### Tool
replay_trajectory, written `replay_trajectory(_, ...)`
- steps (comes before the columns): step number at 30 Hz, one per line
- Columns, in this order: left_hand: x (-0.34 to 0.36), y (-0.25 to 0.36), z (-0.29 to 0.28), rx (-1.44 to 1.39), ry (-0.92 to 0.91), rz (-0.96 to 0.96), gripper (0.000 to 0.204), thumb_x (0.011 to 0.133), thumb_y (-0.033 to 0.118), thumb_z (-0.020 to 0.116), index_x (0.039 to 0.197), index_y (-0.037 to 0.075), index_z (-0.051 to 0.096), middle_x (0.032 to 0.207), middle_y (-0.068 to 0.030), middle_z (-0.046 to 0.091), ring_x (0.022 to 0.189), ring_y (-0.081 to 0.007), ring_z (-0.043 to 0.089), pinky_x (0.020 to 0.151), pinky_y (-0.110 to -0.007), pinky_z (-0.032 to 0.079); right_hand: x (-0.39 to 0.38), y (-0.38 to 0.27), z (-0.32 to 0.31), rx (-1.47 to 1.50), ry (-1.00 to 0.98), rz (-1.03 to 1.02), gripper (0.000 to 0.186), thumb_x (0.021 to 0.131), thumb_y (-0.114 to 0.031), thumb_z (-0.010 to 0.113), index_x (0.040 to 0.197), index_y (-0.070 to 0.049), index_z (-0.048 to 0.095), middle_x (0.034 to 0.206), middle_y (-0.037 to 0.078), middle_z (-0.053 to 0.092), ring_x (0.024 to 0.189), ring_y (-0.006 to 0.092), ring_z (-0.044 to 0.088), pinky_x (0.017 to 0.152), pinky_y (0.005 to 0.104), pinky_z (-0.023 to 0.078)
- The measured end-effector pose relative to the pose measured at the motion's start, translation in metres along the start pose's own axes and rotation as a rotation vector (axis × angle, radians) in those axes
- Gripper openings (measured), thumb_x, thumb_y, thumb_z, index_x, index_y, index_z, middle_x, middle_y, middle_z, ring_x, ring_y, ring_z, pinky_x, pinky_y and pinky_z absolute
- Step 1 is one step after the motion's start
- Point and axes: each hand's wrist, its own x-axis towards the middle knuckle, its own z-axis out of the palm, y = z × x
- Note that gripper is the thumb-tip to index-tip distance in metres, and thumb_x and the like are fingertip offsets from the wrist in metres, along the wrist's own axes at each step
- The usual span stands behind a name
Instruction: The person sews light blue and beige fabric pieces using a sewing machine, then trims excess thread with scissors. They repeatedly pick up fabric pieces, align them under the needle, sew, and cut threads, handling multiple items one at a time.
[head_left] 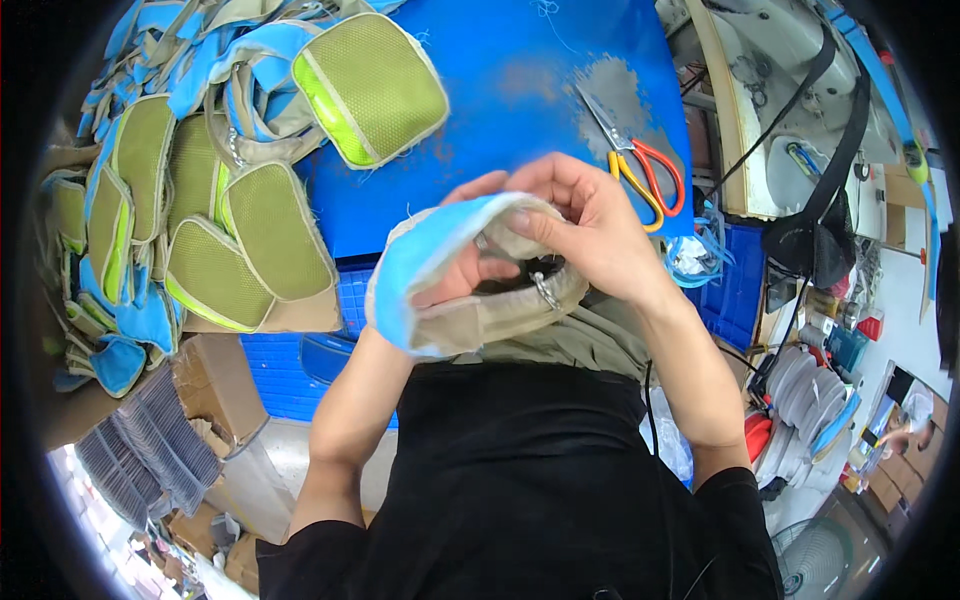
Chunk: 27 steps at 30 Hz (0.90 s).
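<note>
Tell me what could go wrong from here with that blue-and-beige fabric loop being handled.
The fabric loop is held up off the table, so it might drop if the right hand loses the rim. The scissors lie just beyond that hand, so a careless reach could bump them. The green pouches overlap loosely at the left, so a knock might make them slide.

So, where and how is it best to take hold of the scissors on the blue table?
Probably by the red and yellow handle loops, from the near right, with the right hand once free: the scissors lie with the loops nearest and the blades pointing away leftward.
</note>
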Motion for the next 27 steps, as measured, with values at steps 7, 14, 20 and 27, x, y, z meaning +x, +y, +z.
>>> replay_trajectory(7, 0.002, 0.002, 0.019, 0.470, 0.184, 0.129, 0.031, 0.102, 0.030, 0.065, 0.120, 0.004, 0.066, 0.112, -0.0095, 0.072, 0.090, -0.0220, 0.073, 0.064, -0.037, 0.065, -0.024, -0.006, 0.007, -0.170, 0.142, -0.086, 0.026, 0.095, -0.007, 0.075, 0.117, -0.002, 0.062, 0.095, 0.001, 0.070, 0.083, 0.0040, 0.063, 0.073, 0.0219, 0.050)
replay_trajectory(14, -0.009, -0.001, 0.039, 0.267, 0.255, 0.141, 0.032, 0.102, 0.025, 0.065, 0.126, 0.003, 0.067, 0.111, -0.0114, 0.073, 0.093, -0.0259, 0.075, 0.057, -0.036, 0.063, -0.024, 0.006, 0.004, -0.176, 0.347, -0.300, 0.017, 0.093, -0.007, 0.077, 0.107, -0.003, 0.069, 0.090, 0.000, 0.071, 0.071, 0.0069, 0.062, 0.064, 0.0239, 0.049)
replay_trajectory(20, -0.014, 0.004, 0.035, 0.202, 0.256, 0.140, 0.036, 0.103, 0.027, 0.063, 0.131, 0.005, 0.065, 0.118, -0.0098, 0.073, 0.101, -0.0269, 0.074, 0.057, -0.037, 0.062, -0.007, 0.001, -0.047, 0.311, 0.692, -0.330, 0.018, 0.102, -0.024, 0.071, 0.102, -0.006, 0.069, 0.088, 0.002, 0.071, 0.077, 0.0077, 0.064, 0.067, 0.0219, 0.045)
replay_trajectory(27, -0.006, 0.005, 0.035, 0.407, 0.257, 0.228, 0.033, 0.104, 0.027, 0.062, 0.131, 0.008, 0.065, 0.120, -0.0063, 0.071, 0.099, -0.0205, 0.073, 0.073, -0.034, 0.063, -0.045, 0.006, 0.010, -0.152, 0.361, -0.363, 0.021, 0.095, -0.013, 0.076, 0.111, -0.003, 0.066, 0.101, 0.002, 0.069, 0.088, 0.0103, 0.064, 0.081, 0.0257, 0.052)
